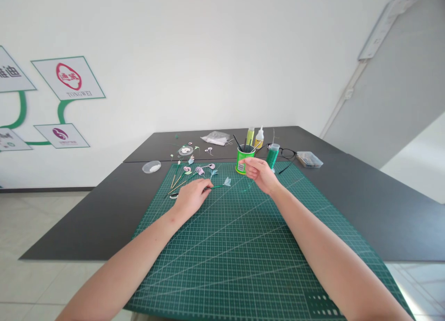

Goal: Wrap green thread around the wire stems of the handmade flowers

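Note:
My left hand (193, 196) is low over the green cutting mat, its fingers curled round the green stem of a small artificial flower (227, 182) with pale blue petals. The flower's head points right. Beside the wrist, a black-and-white looped handle (174, 196) shows partly, the rest hidden under the hand. My right hand (259, 173) is raised in front of a bright green can (240, 162), thumb and fingertips pinched together. Whatever is between them is too fine to make out. Another blue flower (213, 173) lies just beyond my left hand.
Several pink and white flowers (200, 171) with sticks lie on the mat (222, 247) at left. Behind stand a glue bottle (259, 138) and a green-filled tube (273, 156). Glasses (288, 153) and a clear box (309, 159) are at right, small dishes (151, 167) at left.

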The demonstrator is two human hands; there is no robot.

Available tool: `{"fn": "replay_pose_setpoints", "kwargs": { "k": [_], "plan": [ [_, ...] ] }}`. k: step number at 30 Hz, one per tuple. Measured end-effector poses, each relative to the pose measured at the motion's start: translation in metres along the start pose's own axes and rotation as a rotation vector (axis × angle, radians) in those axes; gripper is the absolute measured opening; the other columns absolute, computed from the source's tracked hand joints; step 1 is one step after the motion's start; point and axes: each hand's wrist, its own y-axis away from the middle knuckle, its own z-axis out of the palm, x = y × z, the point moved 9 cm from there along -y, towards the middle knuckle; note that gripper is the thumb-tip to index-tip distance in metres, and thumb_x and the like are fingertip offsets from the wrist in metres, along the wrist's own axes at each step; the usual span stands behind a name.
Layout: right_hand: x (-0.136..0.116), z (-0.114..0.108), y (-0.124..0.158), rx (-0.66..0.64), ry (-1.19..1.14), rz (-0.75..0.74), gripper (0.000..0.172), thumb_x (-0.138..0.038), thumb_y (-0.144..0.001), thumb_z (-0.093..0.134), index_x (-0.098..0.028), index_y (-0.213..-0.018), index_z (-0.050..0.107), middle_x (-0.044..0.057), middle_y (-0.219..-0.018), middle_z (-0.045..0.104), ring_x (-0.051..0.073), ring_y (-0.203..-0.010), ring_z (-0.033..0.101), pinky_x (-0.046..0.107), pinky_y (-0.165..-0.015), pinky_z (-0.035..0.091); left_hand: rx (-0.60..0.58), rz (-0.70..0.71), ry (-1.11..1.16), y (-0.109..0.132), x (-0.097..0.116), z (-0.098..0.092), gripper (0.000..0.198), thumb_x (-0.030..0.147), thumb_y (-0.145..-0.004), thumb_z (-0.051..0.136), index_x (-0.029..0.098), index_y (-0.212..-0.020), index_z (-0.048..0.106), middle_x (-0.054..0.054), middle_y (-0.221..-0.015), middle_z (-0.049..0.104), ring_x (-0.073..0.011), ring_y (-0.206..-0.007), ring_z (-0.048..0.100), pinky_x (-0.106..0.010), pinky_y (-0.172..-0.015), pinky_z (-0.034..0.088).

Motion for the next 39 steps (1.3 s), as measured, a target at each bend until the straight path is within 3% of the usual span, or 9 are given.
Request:
{"fn": "replay_pose_setpoints", "kwargs": {
  "k": [4, 6, 8, 10, 12, 17, 21, 33, 39],
  "plan": [
    [0.002, 0.000, 0.000, -0.025, 0.019, 0.020, 0.035, -0.044, -0.077, 0.077, -0.015, -0.096, 0.077, -0.008, -0.056, 0.026, 0.008, -0.050, 0.022, 0.025, -0.048, 0.020, 0.020, -0.042, -0.027, 0.000, -0.004, -0.004, 0.012, 0.020, -0.096, 0.057, 0.025, -0.096, 0.068, -0.002, -0.100, 0.074, -0.0240, -0.094, 0.069, -0.031, -0.071, 0.046],
    [0.002, 0.000, -0.001, -0.037, 0.120, -0.011, 0.039, -0.045, -0.082, 0.072, -0.017, -0.108, 0.076, -0.004, -0.062, 0.042, 0.009, -0.055, 0.038, 0.026, -0.055, 0.035, 0.018, -0.053, 0.010, -0.001, -0.005, -0.004, 0.011, 0.021, -0.095, 0.058, 0.025, -0.095, 0.069, -0.001, -0.099, 0.075, -0.0237, -0.093, 0.069, -0.031, -0.072, 0.046],
    [0.004, -0.004, -0.004, 0.006, 0.339, -0.071, 0.043, -0.045, -0.084, 0.069, -0.020, -0.118, 0.074, 0.003, -0.085, 0.061, 0.015, -0.077, 0.057, 0.031, -0.075, 0.048, -0.008, -0.067, 0.114, -0.002, -0.007, 0.001, 0.009, 0.022, -0.093, 0.061, 0.025, -0.093, 0.069, -0.001, -0.096, 0.076, -0.0223, -0.089, 0.070, -0.031, -0.073, 0.047],
    [0.004, -0.012, -0.007, 0.124, 0.609, -0.138, 0.048, -0.043, -0.082, 0.070, -0.021, -0.124, 0.071, 0.010, -0.113, 0.066, 0.023, -0.102, 0.061, 0.039, -0.093, 0.048, -0.047, -0.082, 0.267, -0.003, -0.009, 0.008, 0.007, 0.025, -0.091, 0.063, 0.024, -0.091, 0.070, 0.000, -0.091, 0.076, -0.0209, -0.084, 0.070, -0.030, -0.074, 0.049],
    [0.003, -0.018, -0.007, 0.227, 0.769, -0.185, 0.046, -0.040, -0.083, 0.068, -0.019, -0.124, 0.070, 0.013, -0.121, 0.066, 0.026, -0.108, 0.061, 0.042, -0.095, 0.048, -0.068, -0.099, 0.390, -0.005, -0.011, 0.013, 0.006, 0.026, -0.089, 0.066, 0.023, -0.089, 0.071, 0.000, -0.089, 0.077, -0.0203, -0.083, 0.070, -0.031, -0.077, 0.051],
    [0.002, -0.002, -0.004, 0.094, 0.823, -0.176, 0.037, -0.048, -0.092, 0.054, -0.018, -0.086, 0.074, 0.008, -0.083, 0.071, 0.021, -0.080, 0.063, 0.035, -0.079, 0.049, -0.059, -0.126, 0.468, -0.007, -0.015, 0.013, 0.004, 0.025, -0.086, 0.069, 0.022, -0.088, 0.072, -0.001, -0.088, 0.078, -0.0204, -0.084, 0.071, -0.033, -0.083, 0.054],
    [-0.001, 0.017, 0.002, -0.032, 0.958, -0.229, 0.032, -0.049, -0.083, 0.069, -0.019, -0.070, 0.071, 0.005, -0.076, 0.066, 0.018, -0.072, 0.054, 0.033, -0.070, 0.043, -0.049, -0.122, 0.484, -0.008, -0.015, 0.012, 0.005, 0.025, -0.086, 0.069, 0.022, -0.088, 0.072, -0.002, -0.088, 0.078, -0.0203, -0.084, 0.072, -0.033, -0.084, 0.055],
    [0.014, 0.031, 0.005, -0.188, 0.973, -0.166, 0.021, -0.038, -0.076, 0.079, -0.019, -0.071, 0.072, 0.003, -0.076, 0.065, 0.016, -0.071, 0.052, 0.030, -0.068, 0.042, -0.072, -0.118, 0.464, -0.007, -0.014, 0.015, 0.004, 0.023, -0.086, 0.069, 0.021, -0.088, 0.072, -0.001, -0.088, 0.078, -0.0200, -0.083, 0.071, -0.032, -0.083, 0.054],
    [0.009, 0.023, 0.002, -0.066, 0.957, -0.177, 0.009, -0.025, -0.080, 0.072, -0.019, -0.073, 0.073, 0.002, -0.076, 0.066, 0.016, -0.071, 0.054, 0.030, -0.068, 0.043, -0.071, -0.113, 0.481, -0.007, -0.015, 0.015, 0.004, 0.023, -0.086, 0.070, 0.021, -0.088, 0.072, -0.001, -0.088, 0.078, -0.0196, -0.083, 0.070, -0.031, -0.081, 0.053]
  ]
}}
